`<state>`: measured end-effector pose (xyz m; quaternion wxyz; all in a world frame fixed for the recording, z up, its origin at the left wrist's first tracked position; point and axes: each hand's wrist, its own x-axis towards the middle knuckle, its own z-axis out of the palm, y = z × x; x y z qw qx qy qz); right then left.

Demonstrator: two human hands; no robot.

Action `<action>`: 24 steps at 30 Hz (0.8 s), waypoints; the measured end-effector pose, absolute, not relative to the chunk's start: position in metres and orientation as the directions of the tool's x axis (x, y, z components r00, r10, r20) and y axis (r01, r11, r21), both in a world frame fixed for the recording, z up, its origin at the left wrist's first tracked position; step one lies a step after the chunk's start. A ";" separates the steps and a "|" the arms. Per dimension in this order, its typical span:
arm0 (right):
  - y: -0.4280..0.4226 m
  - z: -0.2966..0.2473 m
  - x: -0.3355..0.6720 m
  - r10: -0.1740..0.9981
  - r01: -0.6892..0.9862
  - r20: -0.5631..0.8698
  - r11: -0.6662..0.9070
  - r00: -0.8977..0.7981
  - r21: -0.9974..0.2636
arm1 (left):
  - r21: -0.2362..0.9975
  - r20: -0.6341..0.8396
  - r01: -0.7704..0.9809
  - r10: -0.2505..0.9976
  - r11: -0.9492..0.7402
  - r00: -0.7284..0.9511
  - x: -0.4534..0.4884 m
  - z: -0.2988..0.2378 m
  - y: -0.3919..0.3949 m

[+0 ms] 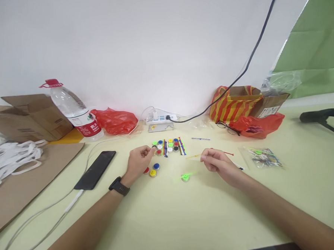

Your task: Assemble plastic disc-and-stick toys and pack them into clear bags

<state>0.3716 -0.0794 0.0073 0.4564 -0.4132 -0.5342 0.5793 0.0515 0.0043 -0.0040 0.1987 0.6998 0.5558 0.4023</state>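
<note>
My left hand (139, 160), with a black watch on its wrist, rests on the pale table (172, 221) with fingers curled in a pinch at the left edge of a cluster of small coloured round pieces and thin sticks (169, 146). What the fingertips hold is too small to name. Red, blue and yellow round pieces (152, 170) lie beside that hand. My right hand (218, 162) pinches the end of a thin yellow stick (193, 156). A green round piece with a stick (185, 176) lies between the hands.
A black phone (95, 169) on a white cable lies left. Along the wall stand a water bottle (75, 112), cardboard boxes (26, 117), red bags (115, 121), a power strip (161, 118) and glasses (225, 126). A clear packet of parts (262, 157) lies right.
</note>
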 end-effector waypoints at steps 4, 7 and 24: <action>-0.080 0.006 0.371 0.968 -0.027 0.025 0.019 -0.250 -0.999 | 0.630 0.348 0.695 0.926 -0.347 0.147 0.055 -0.007 -0.001; -0.080 0.004 0.369 0.960 0.040 0.052 0.066 -0.276 -0.997 | 0.605 0.335 0.705 0.921 -0.370 0.196 0.056 -0.009 -0.003; -0.090 -0.003 0.358 0.769 0.492 0.417 0.634 -0.485 -0.597 | 0.834 0.175 0.435 0.911 -0.338 0.373 0.068 -0.008 -0.016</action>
